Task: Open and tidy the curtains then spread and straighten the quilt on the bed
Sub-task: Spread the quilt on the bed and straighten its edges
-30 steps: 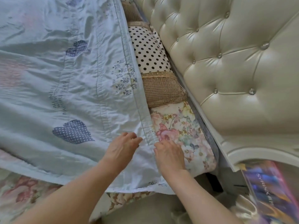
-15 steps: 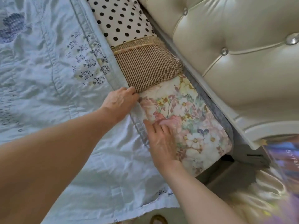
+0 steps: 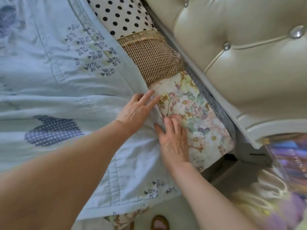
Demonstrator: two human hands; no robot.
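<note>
A pale blue quilt [image 3: 54, 90] with dark dotted patches and small leaf prints covers the bed on the left. Its hemmed top edge [image 3: 129, 70] runs diagonally beside the pillows. My left hand [image 3: 136, 110] lies flat on that edge with straight fingers pointing up and right. My right hand [image 3: 174, 138] presses down just below it, where the quilt edge meets the floral sheet [image 3: 196, 113], fingers slightly bent, thumb on the quilt. The curtains are out of sight.
A polka-dot pillow [image 3: 123, 14] and a brown checked pillow [image 3: 154, 57] lie against the cream tufted headboard [image 3: 240, 55]. A colourful box [image 3: 289, 156] stands right of the bed. My sandalled foot [image 3: 160, 223] shows on the floor below.
The view has drawn back a little. My left hand slid down along the quilt edge and flattened its fingers. My right hand stayed pressing at the quilt edge by the floral sheet.
</note>
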